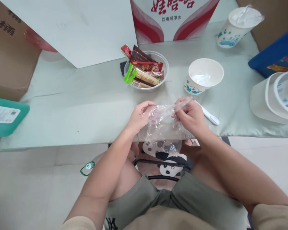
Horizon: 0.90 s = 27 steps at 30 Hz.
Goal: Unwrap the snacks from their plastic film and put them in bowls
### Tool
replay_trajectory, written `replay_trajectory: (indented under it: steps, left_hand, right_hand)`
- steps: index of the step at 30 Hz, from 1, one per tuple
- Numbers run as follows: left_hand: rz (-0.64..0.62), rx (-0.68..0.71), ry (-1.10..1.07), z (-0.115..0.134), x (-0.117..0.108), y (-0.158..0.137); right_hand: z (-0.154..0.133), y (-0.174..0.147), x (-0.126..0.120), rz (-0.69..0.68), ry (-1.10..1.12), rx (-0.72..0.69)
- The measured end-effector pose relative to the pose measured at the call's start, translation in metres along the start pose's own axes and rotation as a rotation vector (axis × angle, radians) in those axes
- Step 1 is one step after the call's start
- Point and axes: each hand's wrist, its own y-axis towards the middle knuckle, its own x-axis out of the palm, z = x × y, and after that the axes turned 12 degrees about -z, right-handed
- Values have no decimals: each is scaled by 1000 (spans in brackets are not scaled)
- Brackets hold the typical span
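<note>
A clear plastic bag [162, 124] hangs between my hands over the table's front edge, its lower part dangling above my lap. My left hand [142, 115] pinches its left side near the top. Gathered film sticks up from the fingers of my right hand [188, 113], which is closed on the bag's upper right. Just past my right hand stands a paper cup [205, 76] with crumpled clear film inside. A white-handled tool [207, 113] lies partly behind that hand. Farther off, a clear plastic bowl [167, 68] holds several wrapped snack bars [146, 75].
White cartons [172, 22] stand along the back. Another paper cup [237, 27] with film in it is at the back right. Stacked white containers [261, 99] and a blue package [276, 52] stand right; a green container [8, 116] is at the left edge.
</note>
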Motion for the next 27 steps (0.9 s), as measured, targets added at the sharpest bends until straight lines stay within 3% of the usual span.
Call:
replay_trajectory:
  steps: [2, 6, 11, 17, 23, 27]
  left_hand:
    - [-35, 0, -33, 4, -5, 0]
    - [-241, -88, -60, 10, -5, -3]
    - [-104, -48, 84, 9, 2, -1]
    - [-63, -49, -89, 15, 2, -1]
    - [1, -20, -148, 12, -2, 8]
    - [-117, -127, -271, 15, -3, 12]
  right_hand:
    - [1, 1, -3, 30, -15, -22]
    - [3, 1, -4, 43, -29, -58]
    - [1, -1, -5, 16, 39, -64]
    - [3, -4, -11, -131, 136, -40]
    - [6, -1, -16, -90, 353, 11]
    - [7, 0, -19, -30, 225, -55]
